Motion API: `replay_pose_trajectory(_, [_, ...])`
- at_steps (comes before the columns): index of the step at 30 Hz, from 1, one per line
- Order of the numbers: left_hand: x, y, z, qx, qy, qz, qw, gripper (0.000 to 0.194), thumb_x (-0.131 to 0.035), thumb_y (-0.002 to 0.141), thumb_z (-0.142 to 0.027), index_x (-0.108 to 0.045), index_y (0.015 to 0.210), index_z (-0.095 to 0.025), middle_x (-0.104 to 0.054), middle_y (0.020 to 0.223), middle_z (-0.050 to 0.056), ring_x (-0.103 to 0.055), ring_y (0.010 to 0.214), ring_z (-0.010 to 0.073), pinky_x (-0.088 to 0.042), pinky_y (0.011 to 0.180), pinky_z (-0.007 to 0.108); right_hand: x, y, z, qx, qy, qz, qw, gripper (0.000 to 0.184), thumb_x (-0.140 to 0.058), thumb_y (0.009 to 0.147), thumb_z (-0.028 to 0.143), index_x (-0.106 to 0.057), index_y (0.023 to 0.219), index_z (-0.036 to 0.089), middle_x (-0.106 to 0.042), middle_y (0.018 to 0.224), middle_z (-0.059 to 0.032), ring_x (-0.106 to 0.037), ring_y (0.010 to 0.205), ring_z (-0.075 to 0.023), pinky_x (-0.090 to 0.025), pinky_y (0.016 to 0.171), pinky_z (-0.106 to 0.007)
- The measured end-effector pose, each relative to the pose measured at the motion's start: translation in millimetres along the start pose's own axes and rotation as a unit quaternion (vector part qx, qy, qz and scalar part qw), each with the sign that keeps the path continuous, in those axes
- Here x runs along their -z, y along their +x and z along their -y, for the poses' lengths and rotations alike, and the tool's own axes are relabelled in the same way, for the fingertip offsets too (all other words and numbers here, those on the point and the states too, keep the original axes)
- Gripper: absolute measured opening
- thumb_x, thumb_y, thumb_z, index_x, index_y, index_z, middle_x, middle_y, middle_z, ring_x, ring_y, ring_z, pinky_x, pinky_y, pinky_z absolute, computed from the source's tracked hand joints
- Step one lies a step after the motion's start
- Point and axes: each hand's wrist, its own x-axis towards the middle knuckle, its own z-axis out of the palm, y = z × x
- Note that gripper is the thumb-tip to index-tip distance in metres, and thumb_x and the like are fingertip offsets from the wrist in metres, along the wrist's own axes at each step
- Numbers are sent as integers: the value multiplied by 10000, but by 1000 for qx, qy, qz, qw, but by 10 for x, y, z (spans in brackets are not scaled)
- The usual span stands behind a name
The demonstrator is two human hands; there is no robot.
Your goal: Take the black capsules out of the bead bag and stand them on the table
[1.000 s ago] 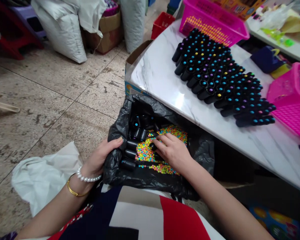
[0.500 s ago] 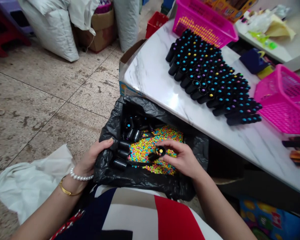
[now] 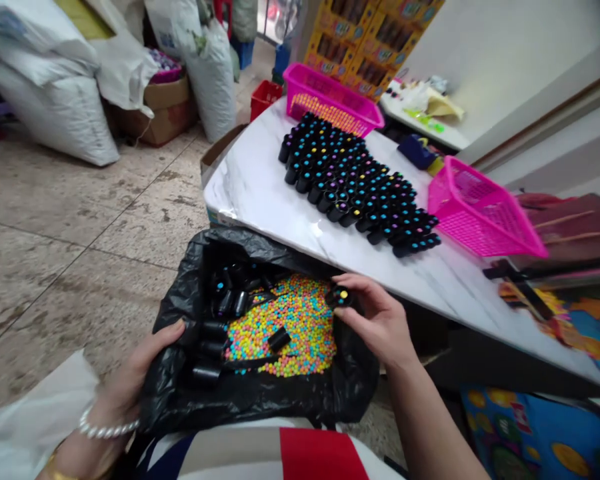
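1. In our right hand (image 3: 380, 323), the grip is nearly closed, thumb and fingers pinching one black tube (image 3: 337, 297).
2. That tube is above the right end of the black liner (image 3: 260, 395), just beside the colored beads (image 3: 300, 313); its yellow-centered end faces us, its long axis foreshortened, so we cannot tell its exact tilt.
3. Ahead of that hand, well apart, the grouped tubes (image 3: 355, 183) stand upright on the bench (image 3: 253, 180); our right hand is the nearer one.
4. Our left hand (image 3: 133, 367) lays its thumb over the liner's left edge; with its fingers hidden, we cannot tell how closed it is.
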Motion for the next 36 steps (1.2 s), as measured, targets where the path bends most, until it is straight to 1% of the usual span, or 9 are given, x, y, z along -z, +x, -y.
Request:
replay_pose_trajectory(4, [-67, -53, -27, 44, -26, -36, 998, 485, -692, 746, -254, -636, 1228, -251, -778, 824, 40, -712, 872, 333, -619, 714, 409, 321, 213, -216, -45, -149, -254, 955, 340, -701, 733, 393, -648, 995, 183, -629, 866, -31, -579, 741, -163, -492, 717, -316])
replay_pose_trajectory(10, [-95, -47, -35, 50, -49, -37, 997, 742, -745, 687, -291, -479, 1380, -298, -773, 881, 17, -720, 822, 341, -635, 573, 377, 450, 488, -360, -120, -248, -361, 891, 434, -719, 682, 393, -594, 1027, 161, -672, 689, -8, -632, 654, -189, -485, 712, -318])
replay_pose_trajectory(14, [-44, -36, -9, 14, -14, -43, 999, 421, -736, 697, -217, -695, 1116, -236, -778, 847, 44, -720, 831, 333, -626, 679, 397, 290, 394, -273, -88, -263, -381, 882, 350, -673, 744, 356, -559, 1021, 174, -723, 877, -51, -656, 672, -179, -497, 694, -305])
replay_pose_trajectory(19, [0, -16, 10, -46, 31, 13, 998, 203, -721, 732, -276, -757, 887, -150, -771, 759, 103, -726, 781, 328, -606, 731, 406, -53, 29, 19, 35, -296, -252, 921, 180, -586, 850, 307, -613, 995, 203, -663, 1167, -92, -655, 893, -220, -501, 827, -372])
replay_pose_trajectory(21, [12, 8, 17, -63, 38, 39, 997, 228, -725, 727, -293, -757, 903, -152, -770, 756, 98, -727, 776, 317, -603, 732, 391, -230, -113, 135, 62, -296, -155, 940, 132, -578, 867, 307, -639, 938, 214, -694, 1055, -85, -647, 925, -231, -491, 851, -374])
replay_pose_trajectory(23, [26, 24, 26, -73, 46, 53, 995, 240, -730, 722, -298, -756, 917, -161, -770, 747, 84, -727, 770, 307, -602, 728, 377, -425, -233, 211, 21, -304, -28, 952, 189, -574, 876, 390, -638, 924, 219, -707, 842, -56, -662, 767, -212, -508, 705, -335])
replay_pose_trajectory(27, [62, 30, 45, -83, 52, 58, 993, 239, -728, 730, -304, -756, 922, -164, -770, 743, 77, -727, 769, 300, -602, 719, 362, -772, -350, 241, -58, -382, 203, 900, 383, -599, 827, 533, -605, 996, 189, -661, 659, -46, -632, 604, -228, -452, 533, -309])
replay_pose_trajectory(32, [82, 33, 51, -75, 48, 52, 995, 243, -712, 742, -299, -752, 918, -137, -769, 772, 107, -724, 779, 314, -599, 721, 378, -978, -271, 248, 134, -306, 293, 896, 214, -563, 870, 200, -617, 1077, 220, -641, 1013, -91, -582, 924, -225, -469, 790, -344])
replay_pose_trajectory(36, [57, 30, 52, -89, 39, 69, 993, 339, -716, 737, -304, -722, 1031, -135, -770, 811, 113, -722, 786, 325, -594, 725, 396, -993, -177, 235, 207, -181, 387, 880, 324, -505, 898, 150, -599, 1184, 268, -620, 1054, -68, -568, 953, -193, -482, 833, -343])
